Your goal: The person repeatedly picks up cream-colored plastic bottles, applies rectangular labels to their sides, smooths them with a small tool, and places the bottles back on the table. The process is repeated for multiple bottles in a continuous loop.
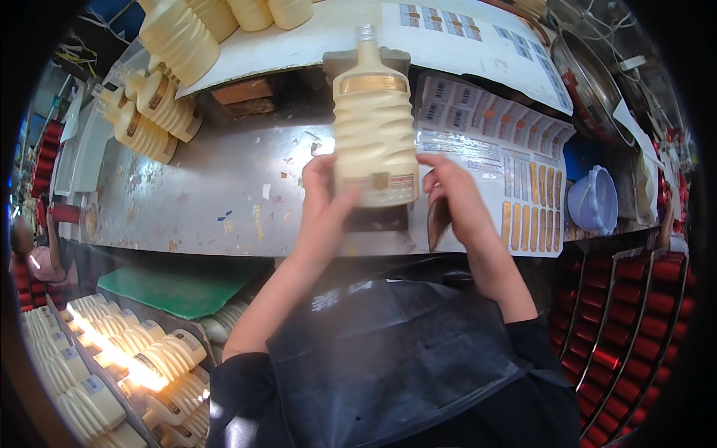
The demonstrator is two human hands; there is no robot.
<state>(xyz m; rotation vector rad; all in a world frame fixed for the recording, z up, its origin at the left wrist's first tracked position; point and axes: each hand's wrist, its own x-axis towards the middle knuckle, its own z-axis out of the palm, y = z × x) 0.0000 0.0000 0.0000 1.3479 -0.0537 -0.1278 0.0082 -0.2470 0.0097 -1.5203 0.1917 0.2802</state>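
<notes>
A cream bottle [373, 138] with a wavy ribbed body lies flat in front of me, its silvery threaded neck pointing away. It has a gold label band near its shoulder and another label low on its front. My left hand [323, 209] grips the bottle's lower left side, with the thumb over the front edge; it is slightly blurred. Close to the lower right side is my right hand [459, 198], its index finger at the bottle's edge. Held in its curled fingers is a thin, dark brown flat piece [438, 224], whose exact kind I cannot make out.
Label sheets [515, 179] lie right of the bottle, beside a pale blue bucket [594, 200]. More cream bottles [142, 119] stand at left and along the raised white board [336, 30]. Several bottles fill a crate at lower left; red ribbed items [620, 336] are stacked at lower right.
</notes>
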